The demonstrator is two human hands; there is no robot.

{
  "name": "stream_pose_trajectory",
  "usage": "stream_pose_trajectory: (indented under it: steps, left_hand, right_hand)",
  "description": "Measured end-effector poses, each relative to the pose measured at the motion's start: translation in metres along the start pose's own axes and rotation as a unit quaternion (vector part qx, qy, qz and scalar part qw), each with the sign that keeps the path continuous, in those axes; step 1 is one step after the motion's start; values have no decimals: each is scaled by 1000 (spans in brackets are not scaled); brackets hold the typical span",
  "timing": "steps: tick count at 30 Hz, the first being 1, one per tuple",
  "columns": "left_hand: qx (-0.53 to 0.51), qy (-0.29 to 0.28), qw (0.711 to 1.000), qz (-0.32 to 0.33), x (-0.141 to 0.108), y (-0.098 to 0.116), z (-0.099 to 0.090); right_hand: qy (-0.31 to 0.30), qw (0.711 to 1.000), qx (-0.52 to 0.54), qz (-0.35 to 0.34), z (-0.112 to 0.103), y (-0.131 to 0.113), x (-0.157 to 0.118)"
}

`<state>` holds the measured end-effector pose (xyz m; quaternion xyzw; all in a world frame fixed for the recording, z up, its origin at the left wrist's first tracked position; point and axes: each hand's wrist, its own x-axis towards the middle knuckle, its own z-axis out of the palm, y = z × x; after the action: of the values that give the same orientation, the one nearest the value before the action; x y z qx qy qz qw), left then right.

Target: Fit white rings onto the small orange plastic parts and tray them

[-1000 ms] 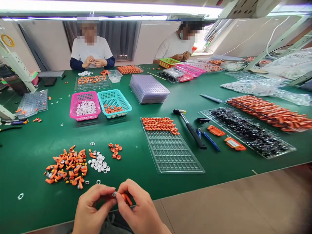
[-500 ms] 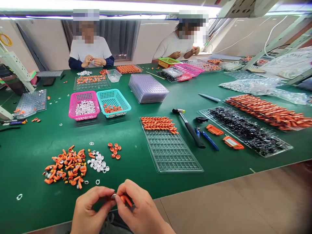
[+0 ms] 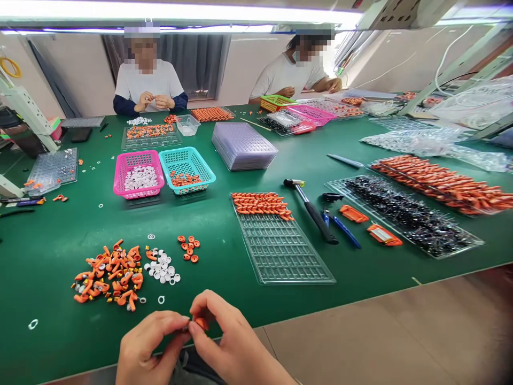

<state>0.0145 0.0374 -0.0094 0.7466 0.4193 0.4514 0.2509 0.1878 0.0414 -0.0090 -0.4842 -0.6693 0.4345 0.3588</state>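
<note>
Low over the table's near edge, my two hands meet at the fingertips. My right hand [image 3: 224, 331] pinches an orange earbud shell [image 3: 201, 323], mostly covered by the fingers. Thumb and forefinger of my left hand [image 3: 152, 342] are closed against the same spot; what lies between them is too hidden to make out. Beyond my left hand lies a loose pile of orange earbud shells [image 3: 114, 272], some with yellow and silver bits. Beside it are small white round pieces [image 3: 162, 267] and a few orange caps [image 3: 188, 248].
A clear tray [image 3: 286, 246] holds rows of orange shells at its far end. Right of it lie a hammer [image 3: 312, 211] and a blue pen-like tool [image 3: 347, 232]. Pink [image 3: 116, 184] and turquoise baskets [image 3: 208, 179] stand farther back. Two co-workers sit opposite.
My right hand has turned slightly, so less of the orange shell shows; the silver round part at the fingertips is now hidden. A co-worker's hand at right has moved outward.
</note>
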Motion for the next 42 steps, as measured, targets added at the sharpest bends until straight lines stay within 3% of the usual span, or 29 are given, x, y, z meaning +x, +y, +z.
stream_pose_trajectory:
  steps: [3,9,14,18,25,32,34,38,42]
  left_hand:
    - [-20,-10,1000,-20,-5,-5,1]
    - [-50,-32,997,-50,-4,-6,-1]
    - [-87,2,991,-98,-8,-1,3]
    - [-105,-5,989,-105,-9,0,5]
    - [-91,-66,991,-72,-3,-7,-4]
    - [-123,-34,985,-117,3,-4,-4]
    - [-146,-17,977,-155,6,-3,-4]
    - [-227,-16,941,-249,6,-7,-6]
    - [-286,-15,909,-303,1,-15,-4]
  right_hand:
    - [-36,997,68,23,-5,-1,2]
    - [-52,989,137,29,-8,-1,6]
    - [-59,969,227,70,0,1,8]
    - [-46,954,279,104,11,5,7]
    - [-34,894,423,146,22,12,5]
    - [-33,854,482,195,29,15,6]
    - [-41,857,473,201,26,14,8]
    - [-62,891,419,162,15,8,9]
    - [-54,911,385,139,10,4,6]
